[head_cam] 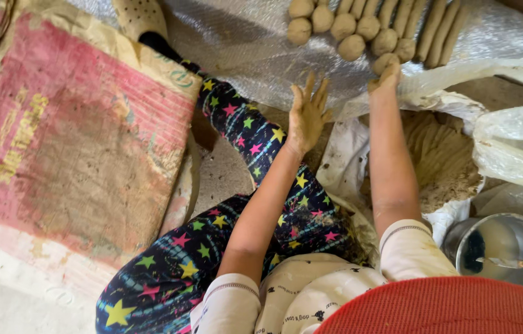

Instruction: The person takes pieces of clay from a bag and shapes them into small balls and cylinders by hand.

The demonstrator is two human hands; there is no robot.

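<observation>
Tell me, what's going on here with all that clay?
A person sits on the floor with clay-smeared hands. The right hand reaches out and touches a clay ball at the near edge of a group of clay balls and rolls laid on a plastic sheet. The left hand hovers open above the sheet, holding nothing. A heap of raw clay lies to the right, beside a metal bowl. A worn sack is spread on the left.

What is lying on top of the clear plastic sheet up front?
Clay balls and rolled clay sticks lie in rows on the plastic sheet. The right hand touches one ball, hiding part of it.
</observation>
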